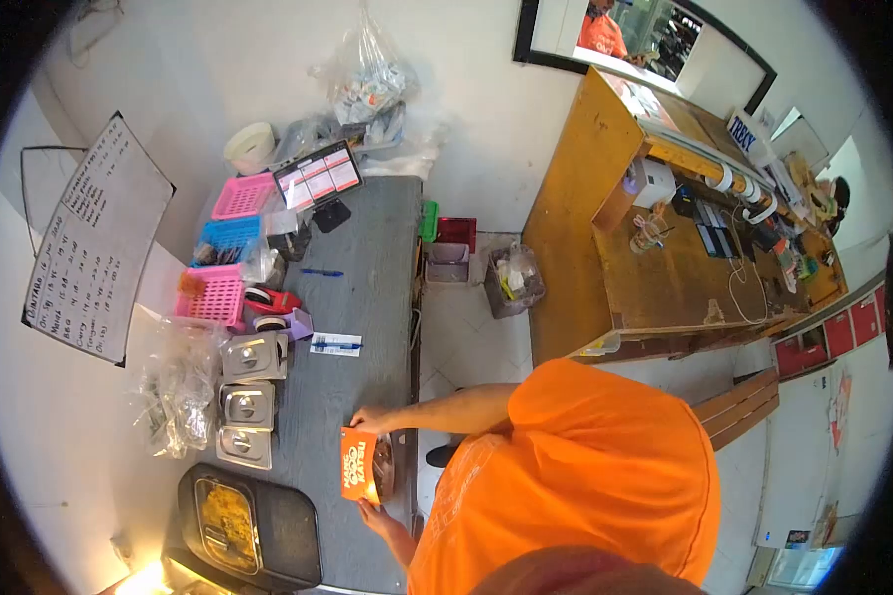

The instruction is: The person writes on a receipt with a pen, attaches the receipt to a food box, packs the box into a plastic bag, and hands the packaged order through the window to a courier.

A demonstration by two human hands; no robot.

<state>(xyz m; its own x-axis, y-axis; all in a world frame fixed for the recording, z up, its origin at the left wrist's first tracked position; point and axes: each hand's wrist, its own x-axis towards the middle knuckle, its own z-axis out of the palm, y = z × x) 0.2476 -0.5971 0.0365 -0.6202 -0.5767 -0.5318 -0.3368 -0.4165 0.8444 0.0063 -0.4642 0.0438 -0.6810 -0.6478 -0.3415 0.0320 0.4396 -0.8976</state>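
An orange printed sleeve (358, 466) lies around a round container (384, 468) with dark contents, near the front edge of the grey counter (367, 268). My right hand (373, 419) grips the sleeve's upper end in the picture, its fingers bent over the corner. At the lower end, the fingers of my left hand (375, 515) press against the sleeve and the container's side. Part of the left fingers is hidden under the package. Three lidded steel pans (247, 404) stand beyond, next to a black tray holding a pan of yellow-orange food (227, 523).
Along the wall side sit pink baskets (243, 196), a blue basket (230, 238), tape dispensers (271, 300), plastic bags (177, 392) and a tablet (318, 177). A pen (322, 272) and a paper slip (336, 344) lie on the counter. A wooden desk (665, 283) and a bin (514, 283) stand behind.
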